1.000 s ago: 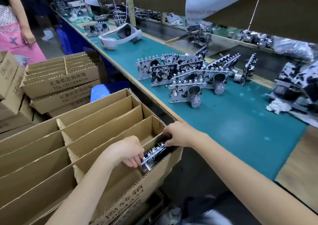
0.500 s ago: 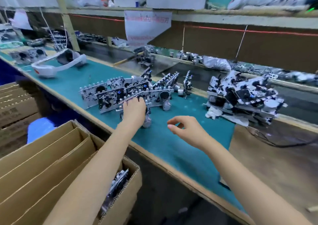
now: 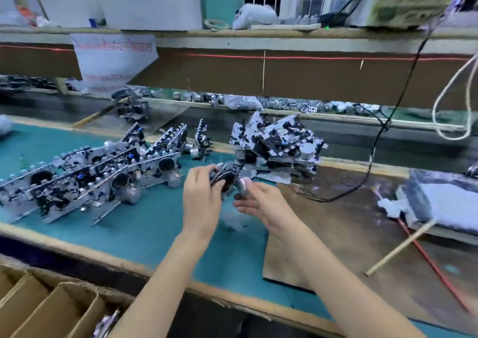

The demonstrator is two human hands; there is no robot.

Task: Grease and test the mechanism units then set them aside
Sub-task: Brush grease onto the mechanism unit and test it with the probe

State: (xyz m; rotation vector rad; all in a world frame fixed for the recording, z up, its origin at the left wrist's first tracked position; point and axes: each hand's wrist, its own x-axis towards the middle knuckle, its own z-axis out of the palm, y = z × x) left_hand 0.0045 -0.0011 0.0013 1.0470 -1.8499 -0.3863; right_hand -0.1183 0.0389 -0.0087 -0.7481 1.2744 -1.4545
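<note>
Though banner (image 3: 113, 61) blurred, unit (image 3: 224, 178) in fingers (image 3: 199, 176)

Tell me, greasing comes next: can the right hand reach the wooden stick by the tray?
Probably yes: the wooden stick lies uncovered on the board, nothing between it and the right hand.

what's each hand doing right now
left hand: grips the mechanism unit
right hand: thumb and fingers pinch the same unit's motor
</note>
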